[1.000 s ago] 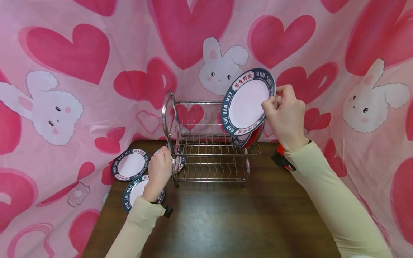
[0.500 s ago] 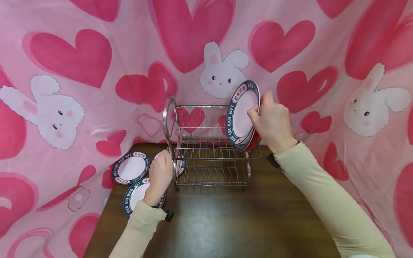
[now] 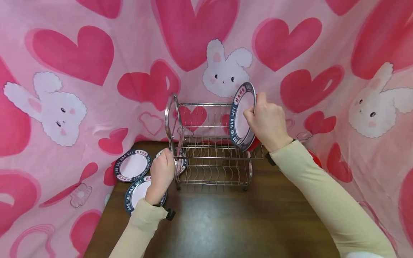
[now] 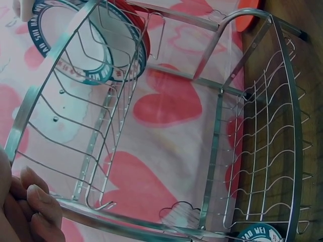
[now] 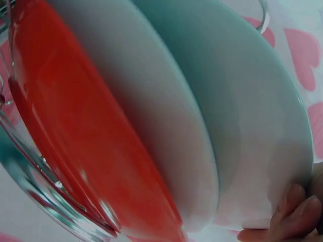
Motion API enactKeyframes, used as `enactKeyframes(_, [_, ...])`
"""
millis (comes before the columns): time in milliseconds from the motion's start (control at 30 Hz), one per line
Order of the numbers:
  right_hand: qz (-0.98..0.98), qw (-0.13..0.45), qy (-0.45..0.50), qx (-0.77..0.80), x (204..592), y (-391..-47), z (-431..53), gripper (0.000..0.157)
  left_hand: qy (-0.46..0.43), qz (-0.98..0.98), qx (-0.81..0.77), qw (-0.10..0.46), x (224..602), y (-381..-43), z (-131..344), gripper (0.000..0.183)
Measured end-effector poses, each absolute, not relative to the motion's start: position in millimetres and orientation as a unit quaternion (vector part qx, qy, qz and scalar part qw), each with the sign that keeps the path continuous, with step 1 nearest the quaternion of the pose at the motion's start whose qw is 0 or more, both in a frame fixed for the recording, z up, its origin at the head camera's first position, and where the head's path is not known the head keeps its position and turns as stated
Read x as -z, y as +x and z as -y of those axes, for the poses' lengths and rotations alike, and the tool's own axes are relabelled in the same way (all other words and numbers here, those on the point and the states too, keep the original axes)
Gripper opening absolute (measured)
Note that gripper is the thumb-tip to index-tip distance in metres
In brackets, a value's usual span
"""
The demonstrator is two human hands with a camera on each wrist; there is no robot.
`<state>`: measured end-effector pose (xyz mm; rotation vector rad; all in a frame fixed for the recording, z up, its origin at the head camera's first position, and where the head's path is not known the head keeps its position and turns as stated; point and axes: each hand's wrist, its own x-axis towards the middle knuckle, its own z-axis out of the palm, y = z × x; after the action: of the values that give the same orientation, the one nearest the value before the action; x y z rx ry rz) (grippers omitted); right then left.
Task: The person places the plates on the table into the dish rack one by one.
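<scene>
My right hand (image 3: 269, 123) pinches the right edge of a white plate (image 3: 242, 118) with a dark blue lettered rim. That plate stands steeply tilted at the right end of the upper tier of a metal dish rack (image 3: 209, 157). In the right wrist view, the backs of the held plate (image 5: 257, 116), another white plate (image 5: 156, 111) and a red plate (image 5: 86, 116) show side by side, the red one outermost. My left hand (image 3: 162, 170) grips the rack's left side frame, its curled fingers (image 4: 43, 201) showing in the left wrist view.
Two blue-rimmed plates, one farther back (image 3: 133, 165) and one nearer (image 3: 137, 195), lie on the brown table (image 3: 219, 222) left of the rack. A third plate (image 3: 183, 163) lies partly behind the rack's left side. A red object (image 3: 314, 158) shows behind the right sleeve. Pink cloth (image 3: 138, 46) hangs behind.
My right hand has brought the plate down and left into the upper tier, turning it more edge-on beside the other plates. My left hand has kept its grip on the rack.
</scene>
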<state>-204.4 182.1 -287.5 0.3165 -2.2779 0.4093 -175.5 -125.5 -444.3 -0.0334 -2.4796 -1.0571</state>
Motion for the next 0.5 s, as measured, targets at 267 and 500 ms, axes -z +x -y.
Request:
enactKeyframes(267, [0.909,0.371,0.123,-0.145,292,-208,-179,0.011,-0.006,0.901,0.383,0.203,442,-176,125,0.04])
enactKeyframes(500, [0.91,0.375,0.125,-0.126,296,-209,-170,0.01,-0.003,0.901,0.381,0.206,444,-175,125,0.04])
